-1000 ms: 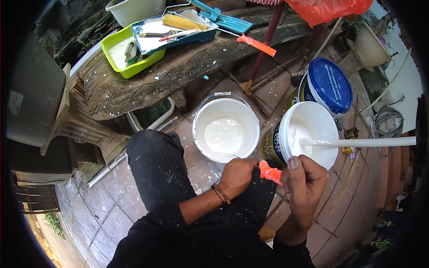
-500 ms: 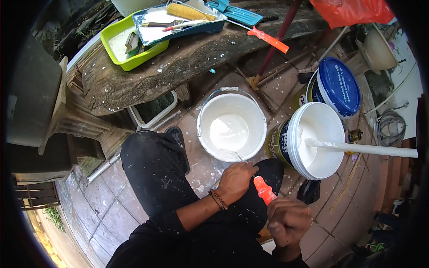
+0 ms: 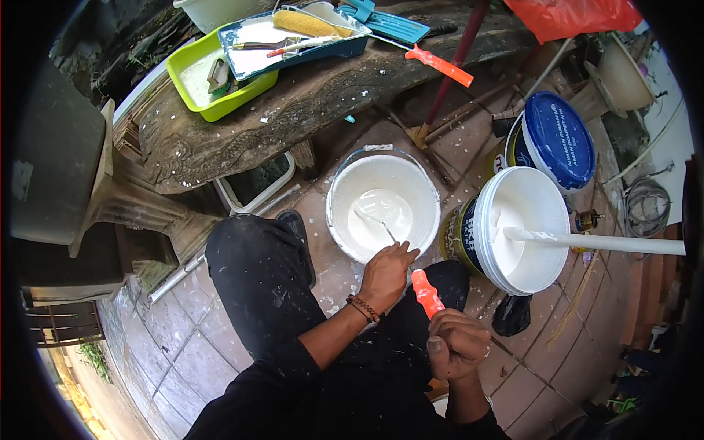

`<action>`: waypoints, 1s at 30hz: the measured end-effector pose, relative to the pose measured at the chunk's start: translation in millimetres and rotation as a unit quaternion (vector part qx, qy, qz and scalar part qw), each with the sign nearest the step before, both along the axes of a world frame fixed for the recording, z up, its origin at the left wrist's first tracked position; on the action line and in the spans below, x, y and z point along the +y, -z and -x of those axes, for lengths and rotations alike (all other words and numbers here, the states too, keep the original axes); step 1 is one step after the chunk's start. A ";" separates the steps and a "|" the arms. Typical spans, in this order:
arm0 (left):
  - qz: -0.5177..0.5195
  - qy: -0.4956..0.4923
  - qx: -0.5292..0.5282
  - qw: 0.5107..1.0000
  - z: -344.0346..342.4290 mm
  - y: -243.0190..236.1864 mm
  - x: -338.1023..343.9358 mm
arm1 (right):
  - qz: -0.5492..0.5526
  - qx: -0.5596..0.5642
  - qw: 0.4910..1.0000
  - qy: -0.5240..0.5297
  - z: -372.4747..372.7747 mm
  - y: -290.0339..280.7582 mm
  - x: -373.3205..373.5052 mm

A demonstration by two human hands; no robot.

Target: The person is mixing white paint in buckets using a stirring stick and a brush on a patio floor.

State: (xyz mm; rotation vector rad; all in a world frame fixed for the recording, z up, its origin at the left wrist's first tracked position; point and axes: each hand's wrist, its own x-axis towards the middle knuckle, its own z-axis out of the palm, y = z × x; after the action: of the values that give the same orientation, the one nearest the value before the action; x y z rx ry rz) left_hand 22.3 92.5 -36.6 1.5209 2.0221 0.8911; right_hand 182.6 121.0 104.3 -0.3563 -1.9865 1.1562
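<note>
A bare paint roller frame with an orange handle (image 3: 426, 293) spans between my two hands. My right hand (image 3: 459, 343) is wrapped round the lower part of the handle. My left hand (image 3: 389, 277) grips the metal rod farther up, with the fingers curled over it. The bent end of the rod reaches inside a white bucket (image 3: 339, 194) between my feet; white paint (image 3: 392, 207) lies at its bottom. I cannot tell whether the tip touches the paint. Right of it stands an open white paint pail (image 3: 541, 268) with a pale stick (image 3: 623, 243) leaning out.
A blue-lidded pail (image 3: 561, 139) stands behind the open one. On the wooden bench (image 3: 308, 121) ahead are a lime tray (image 3: 220, 110), a blue paint tray (image 3: 293, 57) and another roller with an orange handle (image 3: 444, 66). A red plastic bag (image 3: 576, 18) hangs at upper right.
Both hands have moved forward with the roller frame, the right one also leftward. The rod's bent end has gone from the bucket's near rim farther in over the paint.
</note>
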 end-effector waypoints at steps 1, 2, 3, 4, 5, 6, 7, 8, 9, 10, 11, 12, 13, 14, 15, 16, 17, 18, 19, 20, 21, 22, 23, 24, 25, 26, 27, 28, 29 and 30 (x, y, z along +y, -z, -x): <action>0.000 -0.002 0.002 1.000 -1.8 -0.4 0.5 | 0.000 0.002 1.000 -0.002 -0.7 -0.7 -1.0; -0.004 0.000 0.000 1.000 -4.3 -0.8 1.3 | 0.011 0.005 1.000 0.027 -1.7 -1.4 -2.5; -0.008 0.002 -0.002 1.000 -6.5 -1.1 1.7 | 0.023 0.008 0.998 0.056 -2.8 -2.1 -4.3; -0.009 0.001 -0.001 1.000 -8.2 -1.1 2.2 | 0.022 0.010 0.998 0.056 -2.9 -2.7 -7.0; -0.016 0.006 -0.006 1.000 -10.0 -1.0 2.2 | 0.026 0.013 0.996 0.081 -2.6 -3.5 -10.5; -0.023 0.012 -0.012 1.000 -11.7 -0.7 2.0 | 0.030 0.017 0.994 0.106 -2.6 -4.5 -13.8; -0.024 0.011 -0.013 1.000 -13.6 -4.4 2.0 | 0.029 0.016 0.994 0.106 -3.3 -7.6 -16.4; -0.018 0.029 -0.004 0.999 -16.3 -8.1 1.3 | 0.043 0.023 0.991 0.123 -4.3 -12.2 -19.1; -0.012 0.047 0.004 0.999 -18.7 -11.9 0.4 | 0.056 0.030 0.988 0.141 -5.8 -15.9 -21.4; -0.012 0.047 0.003 0.999 -20.1 -18.6 -0.1 | 0.055 0.030 0.988 0.142 -8.2 -17.7 -23.6; 0.005 0.070 0.001 0.998 -20.9 -26.5 -0.7 | 0.071 0.037 0.984 0.161 -10.8 -19.0 -25.7; 0.023 0.094 -0.002 0.995 -22.0 -32.2 -1.4 | 0.086 0.045 0.979 0.180 -13.0 -21.0 -26.9; 0.022 0.095 -0.003 0.995 -24.0 -35.2 -3.2 | 0.085 0.044 0.979 0.181 -15.1 -25.4 -27.4; 0.024 0.105 0.010 0.994 -26.6 -37.1 -5.7 | 0.116 0.053 0.973 0.195 -17.6 -31.0 -27.5; 0.026 0.115 0.024 0.993 -29.0 -38.9 -8.2 | 0.146 0.062 0.965 0.208 -20.2 -35.6 -27.2; 0.025 0.117 0.023 0.993 -30.6 -41.3 -10.5 | 0.145 0.062 0.965 0.210 -22.5 -39.4 -26.2; 0.025 0.125 0.028 0.991 -31.6 -43.7 -13.0 | 0.162 0.074 0.958 0.224 -24.9 -42.6 -24.5; 0.025 0.134 0.033 0.990 -32.3 -46.5 -15.1 | 0.179 0.087 0.951 0.238 -27.7 -44.4 -22.6; 0.024 0.136 0.032 0.990 -32.6 -50.3 -15.9 | 0.194 0.097 0.942 0.255 -32.2 -41.8 -21.1; 0.045 0.147 0.040 0.987 -32.8 -54.6 -16.6 | 0.192 0.097 0.942 0.256 -37.8 -41.7 -19.8; 0.066 0.157 0.049 0.984 -32.4 -56.7 -16.8 | 0.217 0.113 0.936 0.251 -43.4 -41.6 -18.6; 0.065 0.158 0.049 0.984 -31.9 -56.0 -16.8 | 0.243 0.128 0.930 0.246 -46.6 -41.2 -18.3; 0.062 0.157 0.052 0.984 -31.0 -54.5 -16.2 | 0.242 0.129 0.929 0.247 -45.2 -40.8 -18.7; 0.059 0.156 0.055 0.985 -29.6 -52.8 -15.6 | 0.223 0.125 0.941 0.222 -42.0 -40.0 -19.1; 0.059 0.157 0.055 0.984 -27.7 -50.2 -15.9 | 0.204 0.120 0.951 0.198 -39.4 -38.9 -18.7; 0.030 0.133 0.036 0.990 -25.1 -47.6 -16.2 | 0.204 0.120 0.951 0.200 -37.5 -37.0 -16.4; 0.001 0.109 0.017 0.994 -23.2 -46.1 -15.9 | 0.192 0.137 0.957 0.166 -34.9 -34.0 -13.1; 0.002 0.110 0.018 0.994 -21.1 -46.3 -13.9 | 0.180 0.154 0.963 0.133 -31.6 -30.2 -9.6; -0.003 0.096 0.013 0.995 -18.3 -46.7 -10.6 | 0.180 0.155 0.962 0.133 -26.8 -25.7 -6.7; -0.008 0.082 0.008 0.997 -15.1 -47.2 -7.8 | 0.185 0.190 0.957 0.120 -20.7 -20.6 -4.4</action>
State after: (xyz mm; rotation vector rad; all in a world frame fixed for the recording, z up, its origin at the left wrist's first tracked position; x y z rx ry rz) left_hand 37.5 84.7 10.6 1.6804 1.8733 0.8342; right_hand 203.3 116.6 124.8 -0.5083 -1.3533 1.3221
